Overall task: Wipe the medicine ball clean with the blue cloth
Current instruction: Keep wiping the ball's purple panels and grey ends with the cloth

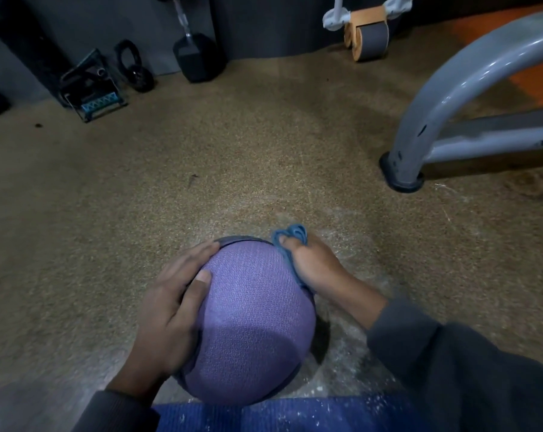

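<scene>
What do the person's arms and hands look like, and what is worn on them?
Both arms are covered by long, dark grey sleeves of a soft, thick fabric that end at the wrists. The left sleeve has a ribbed cuff; the right sleeve looks loose and folded. The left hand and right hand are bare: no gloves, rings or watch are visible.

We list a hex dumbbell [198,56] standing by the dark wall [264,23]. Near it, an ab roller [368,35]. At right, a grey tubular frame [451,88] on speckled floor [201,166].
</scene>
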`<move>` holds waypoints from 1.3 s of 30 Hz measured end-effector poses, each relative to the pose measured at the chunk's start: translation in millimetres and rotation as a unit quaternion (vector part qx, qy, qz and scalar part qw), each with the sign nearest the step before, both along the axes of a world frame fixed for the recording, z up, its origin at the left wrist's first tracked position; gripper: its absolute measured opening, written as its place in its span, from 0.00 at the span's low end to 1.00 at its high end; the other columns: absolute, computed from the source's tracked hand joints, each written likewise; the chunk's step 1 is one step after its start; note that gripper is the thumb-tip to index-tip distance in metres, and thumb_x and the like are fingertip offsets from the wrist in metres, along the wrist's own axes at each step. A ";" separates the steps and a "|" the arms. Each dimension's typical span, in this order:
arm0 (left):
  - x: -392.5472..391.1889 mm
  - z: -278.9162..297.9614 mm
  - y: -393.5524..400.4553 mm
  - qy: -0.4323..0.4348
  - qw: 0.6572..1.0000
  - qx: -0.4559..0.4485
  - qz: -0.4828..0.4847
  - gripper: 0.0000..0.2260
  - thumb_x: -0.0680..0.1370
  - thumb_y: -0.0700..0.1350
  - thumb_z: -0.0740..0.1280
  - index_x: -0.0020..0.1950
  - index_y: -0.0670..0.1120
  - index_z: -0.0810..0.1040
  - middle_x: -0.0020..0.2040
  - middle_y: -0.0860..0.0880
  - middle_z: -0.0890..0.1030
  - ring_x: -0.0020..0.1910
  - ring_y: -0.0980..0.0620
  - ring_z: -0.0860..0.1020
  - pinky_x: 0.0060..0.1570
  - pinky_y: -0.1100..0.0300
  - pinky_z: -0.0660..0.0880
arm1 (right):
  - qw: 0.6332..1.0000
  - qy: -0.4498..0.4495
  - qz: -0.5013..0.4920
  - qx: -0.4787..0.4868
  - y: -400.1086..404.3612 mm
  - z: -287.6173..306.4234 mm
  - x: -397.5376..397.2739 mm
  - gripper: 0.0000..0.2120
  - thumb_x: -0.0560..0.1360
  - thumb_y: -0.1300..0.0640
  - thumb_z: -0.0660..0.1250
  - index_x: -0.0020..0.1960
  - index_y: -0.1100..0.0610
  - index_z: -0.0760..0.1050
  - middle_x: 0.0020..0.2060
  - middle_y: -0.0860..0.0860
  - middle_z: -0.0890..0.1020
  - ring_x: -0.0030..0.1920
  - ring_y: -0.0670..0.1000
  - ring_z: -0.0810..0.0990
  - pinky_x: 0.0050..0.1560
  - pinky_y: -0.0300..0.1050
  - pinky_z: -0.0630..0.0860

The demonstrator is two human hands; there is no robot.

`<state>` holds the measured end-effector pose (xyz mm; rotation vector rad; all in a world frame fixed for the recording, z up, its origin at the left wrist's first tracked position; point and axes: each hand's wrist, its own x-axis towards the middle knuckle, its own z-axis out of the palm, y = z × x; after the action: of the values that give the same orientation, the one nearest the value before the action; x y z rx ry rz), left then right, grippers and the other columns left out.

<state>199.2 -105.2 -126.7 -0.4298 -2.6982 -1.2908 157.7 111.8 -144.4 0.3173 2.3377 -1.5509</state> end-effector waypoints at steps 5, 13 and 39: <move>-3.2 5.7 -6.9 -0.028 0.998 -0.056 -0.013 0.21 0.78 0.62 0.59 0.69 0.61 0.73 0.72 0.62 0.71 0.73 0.63 0.65 0.72 0.59 0.60 | 0.945 0.261 0.044 0.191 -35.1 21.7 41.7 0.24 0.76 0.40 0.52 0.71 0.40 0.64 0.67 0.41 0.68 0.63 0.49 0.66 0.58 0.49 0.68; 1.4 5.9 -9.4 -0.018 0.999 -0.046 -0.005 0.21 0.76 0.63 0.62 0.68 0.61 0.75 0.71 0.63 0.72 0.72 0.61 0.67 0.72 0.49 0.63 | 0.998 -0.012 -0.039 -0.038 -6.0 -13.4 -8.8 0.10 0.80 0.45 0.59 0.54 0.48 0.76 0.56 0.52 0.80 0.56 0.56 0.78 0.64 0.58 0.71; 5.5 -0.2 -26.0 -0.032 0.999 0.001 -0.019 0.25 0.74 0.63 0.66 0.68 0.55 0.77 0.71 0.60 0.74 0.73 0.60 0.68 0.71 0.55 0.61 | 0.982 0.181 0.030 0.033 -25.7 4.2 23.8 0.17 0.75 0.42 0.61 0.62 0.41 0.74 0.58 0.41 0.76 0.57 0.46 0.74 0.56 0.47 0.68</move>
<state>204.6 -131.2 -126.9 -0.4497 -2.7536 -1.3411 181.4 86.2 -140.2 -0.0263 2.6465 -1.6169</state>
